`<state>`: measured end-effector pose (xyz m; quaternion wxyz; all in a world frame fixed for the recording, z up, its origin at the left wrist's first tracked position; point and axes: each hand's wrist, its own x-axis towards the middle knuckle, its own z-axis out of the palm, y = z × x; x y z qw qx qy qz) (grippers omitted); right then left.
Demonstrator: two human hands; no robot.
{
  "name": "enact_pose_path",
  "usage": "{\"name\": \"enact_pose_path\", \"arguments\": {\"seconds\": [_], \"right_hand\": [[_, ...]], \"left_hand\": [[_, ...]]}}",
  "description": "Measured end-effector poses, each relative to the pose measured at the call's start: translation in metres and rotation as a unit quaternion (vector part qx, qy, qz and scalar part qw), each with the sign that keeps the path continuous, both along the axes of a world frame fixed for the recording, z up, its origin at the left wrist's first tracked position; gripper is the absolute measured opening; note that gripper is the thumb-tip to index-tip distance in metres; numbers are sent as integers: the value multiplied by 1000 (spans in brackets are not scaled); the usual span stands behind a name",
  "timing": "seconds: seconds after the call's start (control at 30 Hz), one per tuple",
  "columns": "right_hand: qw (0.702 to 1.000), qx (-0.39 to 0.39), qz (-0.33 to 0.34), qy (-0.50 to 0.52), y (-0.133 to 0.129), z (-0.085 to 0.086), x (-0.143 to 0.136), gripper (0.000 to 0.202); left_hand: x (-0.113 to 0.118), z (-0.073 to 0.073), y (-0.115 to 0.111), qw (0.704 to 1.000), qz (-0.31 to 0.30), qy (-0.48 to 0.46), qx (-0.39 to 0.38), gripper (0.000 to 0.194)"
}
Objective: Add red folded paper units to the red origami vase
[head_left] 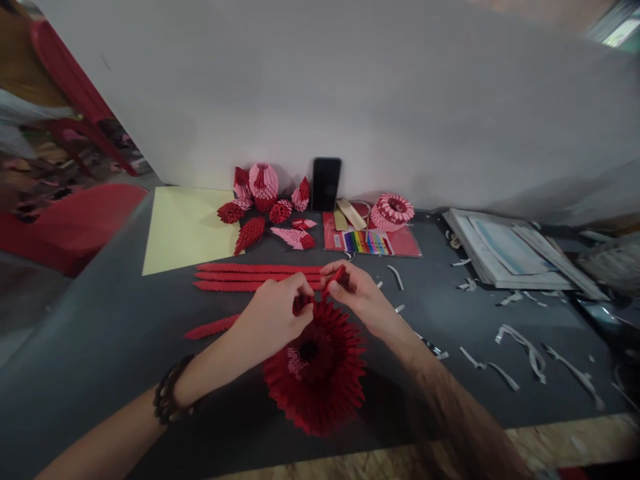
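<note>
A large round red folded-paper piece (325, 387) with a dark centre and a small pink patch lies near the table's front edge. My left hand (280, 313), with a beaded bracelet on the wrist, pinches dark red paper at the piece's far rim. Beside it, my right hand (357, 293) is closed on a small red folded-paper piece (334, 281) just above the same rim. Behind my hands lie several long red paper strips (240, 277). A shorter red strip (210, 328) runs partly behind my left forearm.
Along the wall stand pink and red paper shapes (263, 183), a black phone (326, 185) and a pink ring-shaped piece (393, 211). A yellow sheet (187, 230) lies left. Papers (505, 247) and white scraps (523, 347) are on the right.
</note>
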<state>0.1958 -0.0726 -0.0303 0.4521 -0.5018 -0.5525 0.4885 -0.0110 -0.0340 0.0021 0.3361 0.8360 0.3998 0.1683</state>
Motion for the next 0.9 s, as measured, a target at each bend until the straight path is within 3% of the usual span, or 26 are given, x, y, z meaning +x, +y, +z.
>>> {"name": "enact_pose_path", "arguments": {"seconds": [0.2, 0.37, 0.5, 0.63, 0.9], "right_hand": [[1000, -17, 16, -7, -1, 1, -1, 45], [999, -5, 19, -37, -1, 6, 1, 31], [998, -38, 23, -50, 0, 8, 6, 31], [998, -56, -11, -39, -2, 9, 6, 26], [999, -4, -21, -31, -3, 7, 1, 25]], "left_hand": [[-1, -3, 2, 1000, -13, -7, -16, 9], [0, -3, 2, 999, 0, -19, -40, 11], [0, -1, 3, 998, -1, -43, -42, 7], [-1, -2, 6, 997, 2, -60, -37, 9], [3, -1, 6, 996, 13, -77, -49, 8]]}}
